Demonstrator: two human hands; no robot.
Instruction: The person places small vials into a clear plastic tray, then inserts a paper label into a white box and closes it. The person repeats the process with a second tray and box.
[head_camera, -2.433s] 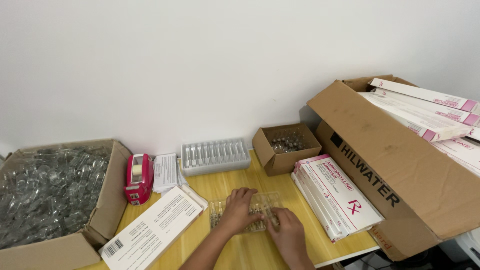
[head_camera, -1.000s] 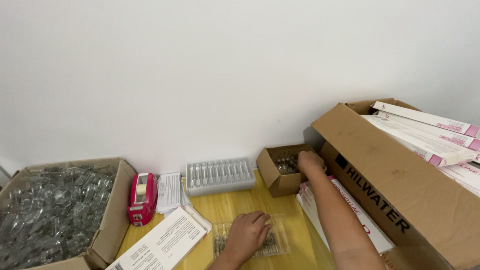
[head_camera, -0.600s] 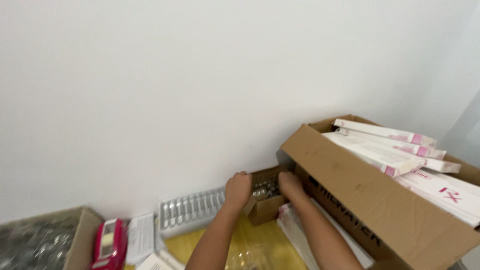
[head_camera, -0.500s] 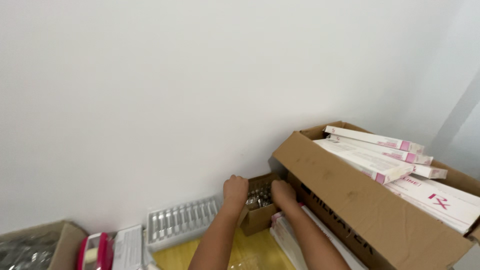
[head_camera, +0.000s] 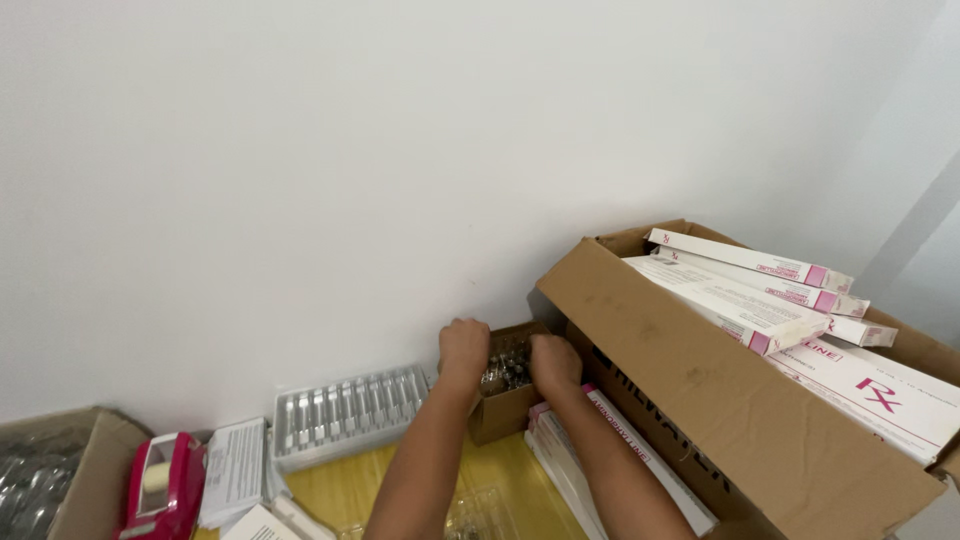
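From the head camera, looking down: both hands reached into a small brown cardboard box (head_camera: 505, 395) standing on a yellow counter (head_camera: 500, 470) against a plain white wall (head_camera: 400, 150). The box held a cluster of small glass vials (head_camera: 507, 367), shiny and rounded. The left hand (head_camera: 464, 348) curled over the box's left rim, and the right hand (head_camera: 553, 362) curled into its right side; whether either gripped a vial could not be told, since the fingers were hidden.

Left of the box lay a clear ribbed plastic tray (head_camera: 348, 412), then stacked white leaflets (head_camera: 232, 470) and a pink tape dispenser (head_camera: 164, 484). At the far left edge sat another cardboard box (head_camera: 60, 480) of glassware. To the right, a large corrugated carton (head_camera: 720, 400) held long flat white-and-pink packets (head_camera: 760, 290); more lay stacked beside the forearm.
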